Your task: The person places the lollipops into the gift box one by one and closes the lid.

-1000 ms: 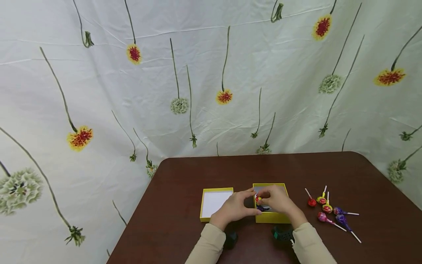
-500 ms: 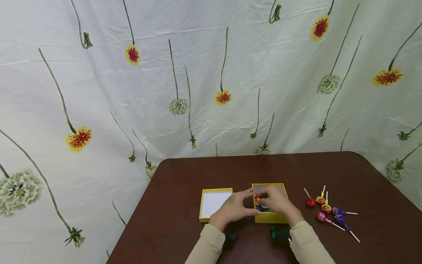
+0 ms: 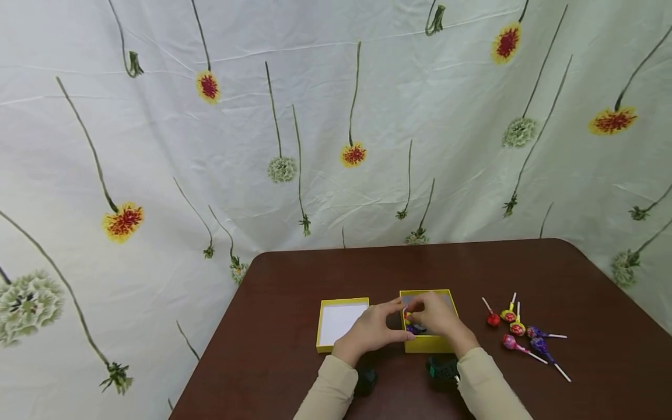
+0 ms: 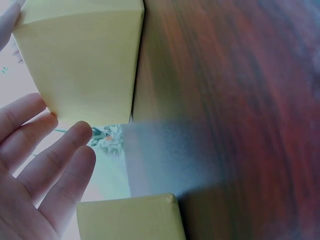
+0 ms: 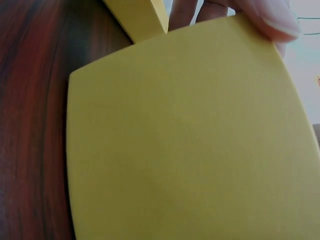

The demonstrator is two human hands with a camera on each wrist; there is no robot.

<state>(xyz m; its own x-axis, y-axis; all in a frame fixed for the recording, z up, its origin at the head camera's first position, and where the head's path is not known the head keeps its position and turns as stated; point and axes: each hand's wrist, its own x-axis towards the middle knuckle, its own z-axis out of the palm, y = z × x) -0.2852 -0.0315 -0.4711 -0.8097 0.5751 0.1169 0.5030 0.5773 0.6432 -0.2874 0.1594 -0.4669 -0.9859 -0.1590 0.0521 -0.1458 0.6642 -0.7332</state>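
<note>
At the back, a flowered white cloth (image 3: 315, 122) is hanging behind a brown table (image 3: 294, 274). On it an open yellow box (image 3: 429, 345) is standing right of a shallow yellow lid (image 3: 340, 321). The left hand (image 3: 370, 330), thumb and fingers spread, is holding the box's left side; the right hand (image 3: 437, 313) is pinching a red-and-yellow lollipop (image 3: 407, 318) inside. Six other lollipops (image 3: 493, 319) are lying further right.

Yellow box (image 5: 170, 125) (left grip (image 5: 261, 14) at its corner).

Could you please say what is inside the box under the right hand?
A red-yellow wrapper and a purple wrapper show; the right hand hides much of the interior.
</note>
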